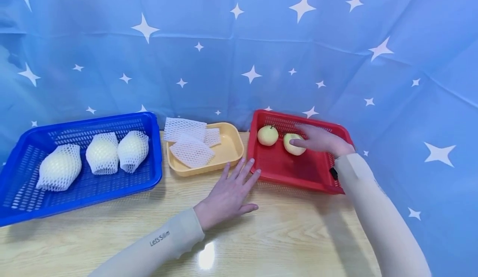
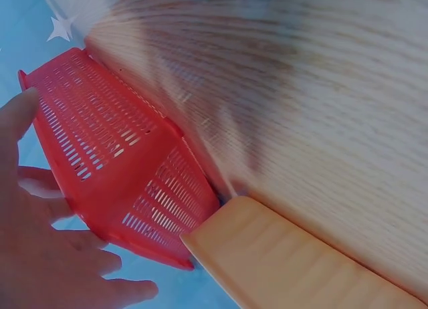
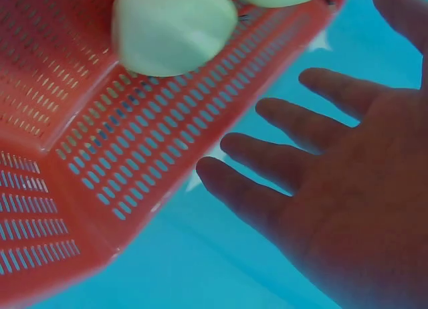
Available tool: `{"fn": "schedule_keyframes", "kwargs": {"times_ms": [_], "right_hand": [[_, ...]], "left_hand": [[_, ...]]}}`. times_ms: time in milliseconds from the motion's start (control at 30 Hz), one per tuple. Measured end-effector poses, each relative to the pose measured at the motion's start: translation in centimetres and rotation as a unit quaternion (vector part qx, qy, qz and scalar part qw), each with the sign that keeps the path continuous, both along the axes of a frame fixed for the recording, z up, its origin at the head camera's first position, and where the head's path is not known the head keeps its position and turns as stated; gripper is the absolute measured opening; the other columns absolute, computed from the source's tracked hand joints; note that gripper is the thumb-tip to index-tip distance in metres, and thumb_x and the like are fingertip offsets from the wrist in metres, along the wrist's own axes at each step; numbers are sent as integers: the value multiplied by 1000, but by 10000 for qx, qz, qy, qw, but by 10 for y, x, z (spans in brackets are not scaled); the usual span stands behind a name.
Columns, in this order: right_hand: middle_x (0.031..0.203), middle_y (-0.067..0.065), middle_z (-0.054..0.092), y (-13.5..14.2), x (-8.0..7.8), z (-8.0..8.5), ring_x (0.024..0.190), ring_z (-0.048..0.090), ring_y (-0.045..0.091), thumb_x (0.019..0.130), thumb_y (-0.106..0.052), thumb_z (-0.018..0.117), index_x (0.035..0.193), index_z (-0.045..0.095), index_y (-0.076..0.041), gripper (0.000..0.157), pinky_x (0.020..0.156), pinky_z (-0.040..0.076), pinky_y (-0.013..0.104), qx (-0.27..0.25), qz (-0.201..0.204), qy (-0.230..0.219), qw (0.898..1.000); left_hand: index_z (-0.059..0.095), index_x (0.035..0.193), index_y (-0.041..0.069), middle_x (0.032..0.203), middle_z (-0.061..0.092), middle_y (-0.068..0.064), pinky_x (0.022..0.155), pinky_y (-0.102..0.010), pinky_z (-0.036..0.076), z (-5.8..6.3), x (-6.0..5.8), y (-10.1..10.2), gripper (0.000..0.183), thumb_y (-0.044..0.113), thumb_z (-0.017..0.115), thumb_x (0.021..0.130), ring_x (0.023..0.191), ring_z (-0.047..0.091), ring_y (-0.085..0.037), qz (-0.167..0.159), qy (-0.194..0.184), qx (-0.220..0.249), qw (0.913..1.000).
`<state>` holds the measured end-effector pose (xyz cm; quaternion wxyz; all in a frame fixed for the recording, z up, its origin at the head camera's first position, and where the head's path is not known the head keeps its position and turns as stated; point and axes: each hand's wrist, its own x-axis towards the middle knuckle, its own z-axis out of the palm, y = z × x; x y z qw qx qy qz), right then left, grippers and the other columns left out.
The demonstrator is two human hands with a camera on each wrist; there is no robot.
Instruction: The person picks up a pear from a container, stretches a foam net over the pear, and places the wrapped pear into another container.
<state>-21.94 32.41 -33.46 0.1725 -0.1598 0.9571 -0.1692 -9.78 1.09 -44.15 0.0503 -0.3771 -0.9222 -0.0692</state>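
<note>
My right hand (image 1: 317, 139) reaches over the red basket (image 1: 291, 171), its fingers spread and holding nothing. Below its fingertips lies a round, pale yellow pear (image 1: 293, 147); a second pear (image 1: 267, 135), stem up, sits to its left. The right wrist view shows the fingers apart from the nearer pear (image 3: 175, 31). My left hand (image 1: 230, 194) has its fingers spread too, by the front left corner of the red basket and the yellow tray (image 1: 239, 142). Whether its fingertips touch the basket cannot be told.
White foam net sleeves (image 1: 192, 150) lie in the yellow tray, one overhanging its back left edge. At the left, a blue basket (image 1: 157, 160) holds three pears in foam nets (image 1: 59, 167). A blue star-patterned cloth (image 1: 224, 40) hangs behind the wooden table (image 1: 284, 231).
</note>
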Motion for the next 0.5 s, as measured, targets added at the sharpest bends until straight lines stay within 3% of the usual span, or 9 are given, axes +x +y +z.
{"fn": "schedule_keyframes", "kwargs": {"times_ms": [233,500], "right_hand": [[151,16,46,-2,-21,-16,138,42,40,87,-59,76,161,34,-15,96,101,48,64,-6,-362,-268,9990],[147,20,47,-8,-37,-40,133,44,43,84,-68,72,161,32,-12,103,98,48,68,849,-978,-578,9899]], "left_hand": [[29,164,16,172,15,-16,121,-63,21,2,-1,0,97,66,67,91,157,13,-40,6,15,-41,10000],[29,164,15,171,15,-16,122,-62,21,1,-1,2,101,63,74,87,157,14,-38,21,-41,-8,10000]]}}
